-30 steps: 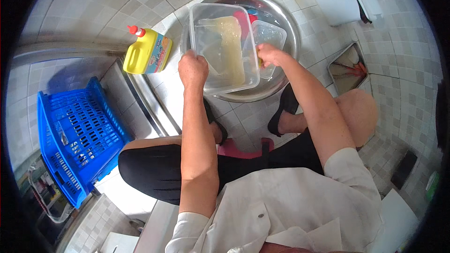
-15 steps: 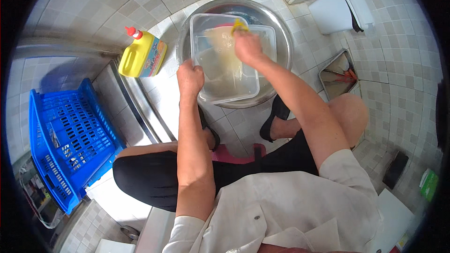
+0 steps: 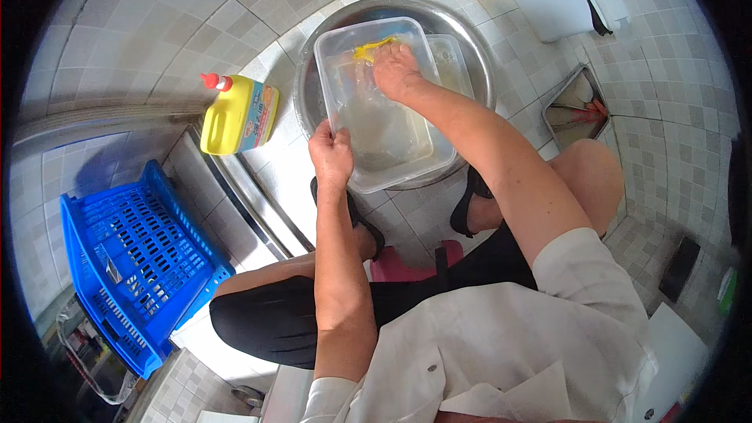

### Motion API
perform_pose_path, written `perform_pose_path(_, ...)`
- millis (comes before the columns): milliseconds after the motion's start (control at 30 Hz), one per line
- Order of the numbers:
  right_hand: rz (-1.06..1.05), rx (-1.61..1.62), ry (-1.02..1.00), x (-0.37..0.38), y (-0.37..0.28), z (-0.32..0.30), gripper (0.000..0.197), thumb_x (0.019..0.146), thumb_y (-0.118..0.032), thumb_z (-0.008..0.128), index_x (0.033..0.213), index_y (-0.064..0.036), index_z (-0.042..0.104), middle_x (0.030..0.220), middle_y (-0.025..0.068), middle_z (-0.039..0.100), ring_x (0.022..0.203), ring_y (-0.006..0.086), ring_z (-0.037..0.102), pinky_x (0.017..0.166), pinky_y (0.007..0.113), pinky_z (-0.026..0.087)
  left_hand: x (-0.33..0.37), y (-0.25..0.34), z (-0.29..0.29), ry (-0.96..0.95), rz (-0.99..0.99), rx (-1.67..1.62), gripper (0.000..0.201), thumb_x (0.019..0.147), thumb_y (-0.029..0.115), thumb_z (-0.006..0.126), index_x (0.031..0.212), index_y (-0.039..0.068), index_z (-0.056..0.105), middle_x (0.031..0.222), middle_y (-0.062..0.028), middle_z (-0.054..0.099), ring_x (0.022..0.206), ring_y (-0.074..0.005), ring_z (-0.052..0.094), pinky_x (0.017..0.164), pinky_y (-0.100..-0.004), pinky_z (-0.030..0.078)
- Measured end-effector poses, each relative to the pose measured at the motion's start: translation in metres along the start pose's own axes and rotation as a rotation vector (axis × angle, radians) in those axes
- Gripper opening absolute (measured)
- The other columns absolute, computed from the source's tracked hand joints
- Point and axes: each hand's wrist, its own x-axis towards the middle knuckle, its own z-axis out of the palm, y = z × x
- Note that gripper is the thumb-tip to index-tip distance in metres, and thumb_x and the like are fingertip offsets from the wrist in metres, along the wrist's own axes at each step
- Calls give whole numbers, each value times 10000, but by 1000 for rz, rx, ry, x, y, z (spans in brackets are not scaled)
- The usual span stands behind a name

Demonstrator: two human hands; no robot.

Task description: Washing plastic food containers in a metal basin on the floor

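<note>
I see the left hand (image 3: 332, 158) pinching the side rim of a clear, rectangular plastic container (image 3: 384, 125) over a round, silvery metal basin (image 3: 462, 22). Farther in, the right hand (image 3: 397, 72) works a crumpled yellow cloth (image 3: 374, 48); I can't tell its grip. Scrubbing seems underway; the next stroke calls for steadiness.

Right hand (image 3: 397, 70) moved from right side of clear rectangular plastic tub (image 3: 380, 125) to inside its far end; yellow cloth (image 3: 366, 52) went with it.

Off-white short-sleeved shirt (image 3: 486, 329), black shorts (image 3: 262, 319), black shoes (image 3: 462, 215)
</note>
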Motion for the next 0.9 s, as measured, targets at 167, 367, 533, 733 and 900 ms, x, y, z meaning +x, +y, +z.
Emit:
perform_pose_path(167,4,-44,-40,7,6,-14,261,813,-131,517,992,-45,687,1013,123,658,1127,301,517,922,411,382,-3,1,-4,-51,-47,-126,347,823,20,543,1147,-76,619,810,-11,614,689,-73,515,622,-223,428)
perform_pose_path(367,-26,55,-401,1,5,-17,274,821,-130,548,1034,-52,703,1092,132,683,1033,276,641,836,400,483,-4,1,0,-32,-48,-183,326,808,11,553,1113,-69,636,812,-12,615,705,-77,521,644,-226,431)
perform_pose_path(533,-11,96,-557,-56,-17,-25,274,787,-104,611,1037,-71,717,1080,118,692,1044,242,653,863,390,497,-7,-3,-2,-36,-62,-151,321,785,-1,555,1086,-75,641,836,-27,635,723,-93,547,662,-239,440)
perform_pose_path(733,-93,28,-831,-81,-26,-43,325,780,-126,630,1091,-53,691,1137,98,674,1079,227,639,861,384,514,-9,-6,-4,-47,-63,-191,320,773,-16,547,1072,-70,650,821,-33,639,696,-100,548,635,-239,432)
perform_pose_path(900,169,245,-579,-48,-6,-20,383,791,-148,642,1154,-25,649,1325,147,543,1179,281,564,914,384,497,-8,-12,1,-71,-84,-259,328,782,-21,547,1092,-58,647,824,-39,637,652,-88,529,572,-232,414)
